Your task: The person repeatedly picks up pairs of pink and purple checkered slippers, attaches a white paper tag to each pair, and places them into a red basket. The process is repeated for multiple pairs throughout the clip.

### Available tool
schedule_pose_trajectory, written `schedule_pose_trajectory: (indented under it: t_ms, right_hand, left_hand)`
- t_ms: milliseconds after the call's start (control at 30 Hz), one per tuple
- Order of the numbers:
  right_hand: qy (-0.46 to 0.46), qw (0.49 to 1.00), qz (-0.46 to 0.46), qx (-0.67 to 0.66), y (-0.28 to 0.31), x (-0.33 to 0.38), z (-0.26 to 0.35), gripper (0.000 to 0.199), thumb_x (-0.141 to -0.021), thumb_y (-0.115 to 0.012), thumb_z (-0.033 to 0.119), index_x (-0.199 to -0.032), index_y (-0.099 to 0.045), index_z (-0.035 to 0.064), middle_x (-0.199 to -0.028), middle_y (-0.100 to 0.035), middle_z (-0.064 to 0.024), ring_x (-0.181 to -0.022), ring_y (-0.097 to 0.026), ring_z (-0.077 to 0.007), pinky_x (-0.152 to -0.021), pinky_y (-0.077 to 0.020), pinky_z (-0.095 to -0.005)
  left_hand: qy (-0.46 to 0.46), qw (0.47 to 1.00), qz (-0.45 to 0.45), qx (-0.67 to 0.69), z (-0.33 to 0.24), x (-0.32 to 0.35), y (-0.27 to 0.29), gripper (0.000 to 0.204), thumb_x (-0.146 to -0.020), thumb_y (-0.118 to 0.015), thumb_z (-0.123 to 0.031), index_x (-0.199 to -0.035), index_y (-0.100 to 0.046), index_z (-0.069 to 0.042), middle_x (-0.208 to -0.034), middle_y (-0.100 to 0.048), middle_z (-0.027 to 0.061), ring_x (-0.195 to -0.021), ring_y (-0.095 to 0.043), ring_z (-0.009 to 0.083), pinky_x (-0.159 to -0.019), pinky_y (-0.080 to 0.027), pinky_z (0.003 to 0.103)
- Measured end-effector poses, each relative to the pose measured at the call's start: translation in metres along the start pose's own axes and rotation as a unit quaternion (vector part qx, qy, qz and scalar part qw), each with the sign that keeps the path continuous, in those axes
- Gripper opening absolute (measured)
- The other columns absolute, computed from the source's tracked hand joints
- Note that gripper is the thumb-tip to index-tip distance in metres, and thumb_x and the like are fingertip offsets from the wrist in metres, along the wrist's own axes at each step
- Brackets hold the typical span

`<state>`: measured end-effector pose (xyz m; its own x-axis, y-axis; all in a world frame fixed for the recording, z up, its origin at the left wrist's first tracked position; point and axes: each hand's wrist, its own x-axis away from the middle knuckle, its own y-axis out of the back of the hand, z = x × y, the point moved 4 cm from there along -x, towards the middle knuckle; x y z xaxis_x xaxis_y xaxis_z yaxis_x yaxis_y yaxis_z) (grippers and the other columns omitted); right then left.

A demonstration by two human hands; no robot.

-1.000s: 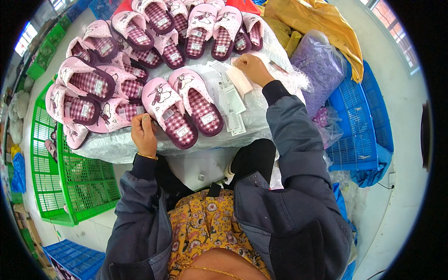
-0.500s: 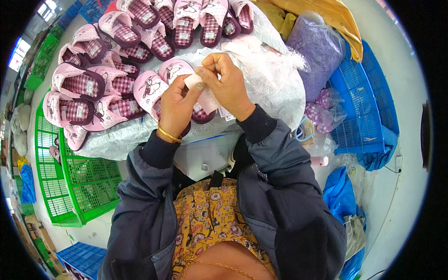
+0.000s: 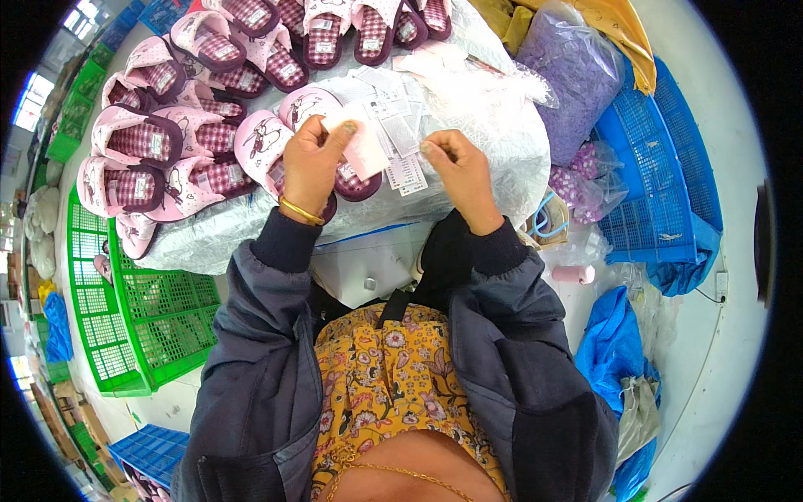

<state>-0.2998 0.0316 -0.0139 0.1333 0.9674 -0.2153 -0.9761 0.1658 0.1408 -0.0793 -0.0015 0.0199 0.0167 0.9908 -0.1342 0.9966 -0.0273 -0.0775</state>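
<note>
My left hand (image 3: 311, 165) holds a small pale pink paper tag (image 3: 365, 147) between thumb and fingers, above a pair of pink slippers (image 3: 268, 142) with plaid insoles. A gold bangle sits on that wrist. My right hand (image 3: 458, 171) is pinched shut just right of the tag, over several white printed labels (image 3: 403, 142) lying on a clear plastic sheet (image 3: 493, 125). I cannot make out anything in its fingertips. Several more pink plaid slippers (image 3: 159, 142) lie in rows across the table to the left and at the far side.
A green plastic crate (image 3: 125, 318) stands at my left, blue crates (image 3: 661, 184) at my right. A purple bag (image 3: 577, 75) and a yellow bag (image 3: 619, 33) lie at the far right. A pink thread spool (image 3: 573, 274) and blue bags (image 3: 615, 343) are on the floor.
A second ago my hands were apart, the right reaching toward the labels, the left at the table edge. They came together over the slippers; now the left holds the tag and the right has drawn slightly away.
</note>
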Motion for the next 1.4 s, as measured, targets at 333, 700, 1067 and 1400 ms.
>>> schedule_pose_trajectory:
  t_ms: [333, 700, 1067, 1400]
  right_hand:
    - [0.110, 0.968, -0.019, 0.223, -0.004, 0.007, 0.004, 0.015, -0.084, -0.071, 0.015, -0.095, -0.066, 0.0073, -0.086, -0.067, -0.0110, -0.072, -0.067, -0.0282, -0.062, -0.0512, -0.0369]
    - [0.091, 0.970, -0.097, 0.203, 0.039, 0.045, 0.004, 0.013, -0.082, -0.075, 0.011, -0.090, -0.065, 0.0060, -0.080, -0.065, -0.0104, -0.064, -0.063, -0.0234, -0.059, -0.0502, -0.0330]
    - [-0.216, 0.963, 0.161, -0.018, 0.002, 0.053, -0.039, 0.026, -0.094, -0.067, 0.027, -0.094, -0.068, 0.0011, -0.075, -0.060, 0.0025, -0.061, -0.047, -0.0053, -0.055, -0.0379, -0.0228]
    - [-0.220, 0.962, 0.108, -0.122, -0.005, 0.045, -0.043, 0.016, -0.093, -0.064, 0.019, -0.089, -0.064, 0.0044, -0.074, -0.057, 0.0036, -0.061, -0.043, -0.0046, -0.055, -0.0331, -0.0208]
  left_hand:
    - [-0.024, 0.999, -0.019, -0.008, 0.009, -0.022, 0.004, 0.019, -0.092, -0.071, -0.018, -0.085, -0.063, -0.003, -0.070, -0.053, -0.0059, -0.060, -0.042, 0.0015, -0.053, -0.034, 0.020]
    - [0.019, 1.000, -0.009, 0.024, 0.011, -0.016, -0.013, 0.019, -0.092, -0.071, -0.018, -0.085, -0.063, -0.002, -0.070, -0.057, -0.0042, -0.059, -0.044, 0.0007, -0.052, -0.034, 0.019]
    - [0.098, 0.994, 0.052, 0.017, 0.025, -0.001, -0.044, 0.019, -0.097, -0.062, -0.020, -0.102, -0.064, -0.002, -0.082, -0.064, 0.0004, -0.068, -0.058, 0.0056, -0.060, -0.046, 0.020]
    - [-0.006, 0.993, 0.074, -0.096, 0.086, -0.025, -0.068, 0.031, -0.095, -0.058, -0.026, -0.089, -0.056, 0.004, -0.071, -0.060, 0.0172, -0.064, -0.056, 0.0249, -0.062, -0.045, 0.038]
